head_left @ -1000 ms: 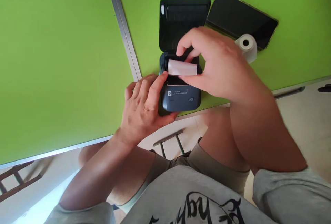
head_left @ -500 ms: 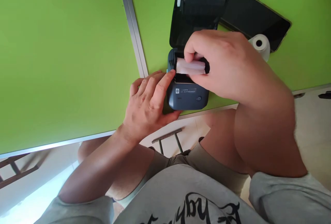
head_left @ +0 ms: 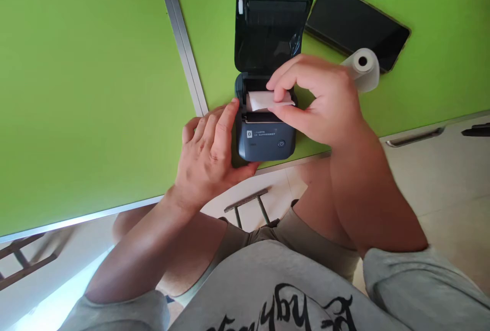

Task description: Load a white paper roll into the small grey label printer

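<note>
A small dark blue printer stands near the front edge of the green table, its black lid swung open toward the back. My left hand wraps around the printer's left side and steadies it. Over the open paper bay, my right hand pinches a white paper roll between thumb and fingers. The roll sits partly inside the bay, with its right end hidden behind my fingers.
A second white paper roll lies to the right of the printer, beside a black tablet at the back right. A metal seam divides the two tabletops. Stool legs show below the table edge.
My right hand has lowered the paper roll deeper into the printer's bay. My left hand has kept its hold on the printer's side. The camera view shifted sideways and back.
</note>
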